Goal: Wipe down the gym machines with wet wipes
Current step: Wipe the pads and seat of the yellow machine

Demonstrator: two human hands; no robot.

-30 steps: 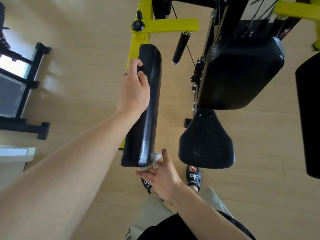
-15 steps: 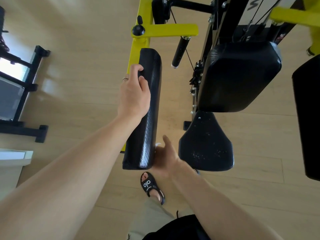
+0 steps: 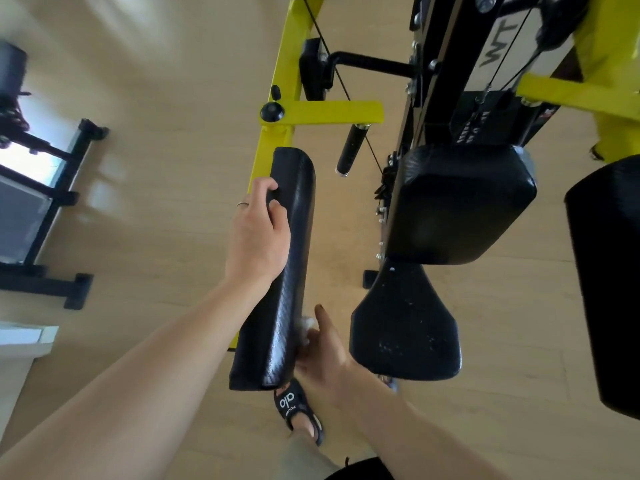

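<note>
White letters reading "WVT" (as best I can make them out) run along the black upright of the yellow-and-black gym machine (image 3: 498, 46), and "alo" is printed in white on the strap of the black sandal (image 3: 294, 405) on the pale wooden floor (image 3: 156, 98). The long black textured arm pad (image 3: 284, 271) runs lengthwise away from the person, its near end low by the sandal and its far end up against the yellow steel frame (image 3: 277, 98). The left hand (image 3: 258, 237) grips the pad's left edge near the far end, fingers curled over onto the top. The right hand (image 3: 322, 355) holds the crumpled white wet wipe (image 3: 306, 325) against the pad's right side near its lower end, thumb pointing up. Half a second ago the wipe was almost hidden behind that hand; now a little more white shows. To the right sit the black seat pad (image 3: 405, 327) and black back pad (image 3: 457, 202).
</note>
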